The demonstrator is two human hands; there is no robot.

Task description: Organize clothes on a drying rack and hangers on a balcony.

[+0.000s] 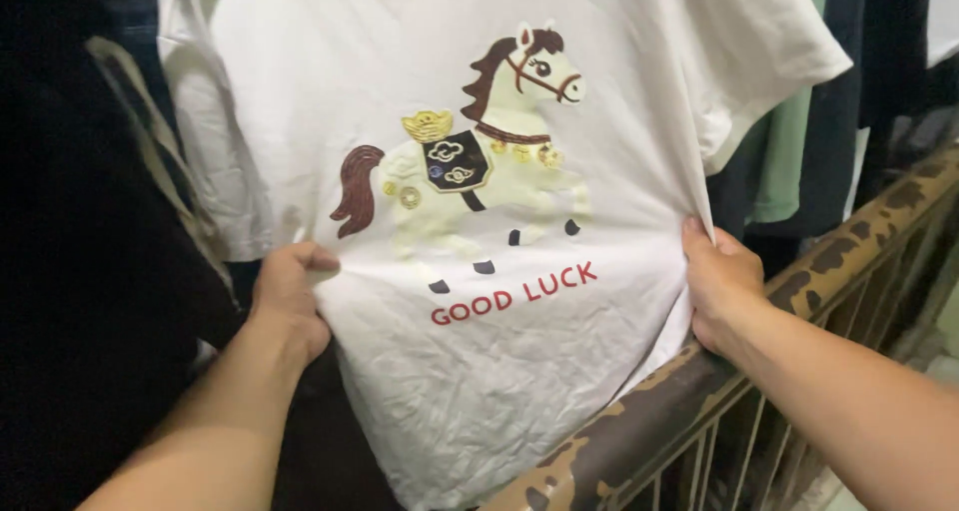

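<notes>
While both hands (pixel 290 296) (pixel 721 281) clamp its edges, the wrinkled white T-shirt (pixel 479 371) shows a horse print (pixel 470 161).

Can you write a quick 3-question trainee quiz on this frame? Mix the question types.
1. True or false: both hands grip the white T-shirt at its side edges.
2. Multiple choice: what is printed on the shirt front? A) a horse B) a car C) a flower
3. Short answer: what runs under the shirt's lower right part, below the right hand?

Key
1. True: the left hand pinches the left edge, the right hand the right edge, and the cloth is pulled flat between them.
2. A: a pale horse print with a brown mane and tail, red lettering under it.
3. A rusty metal railing with peeling paint.
</notes>
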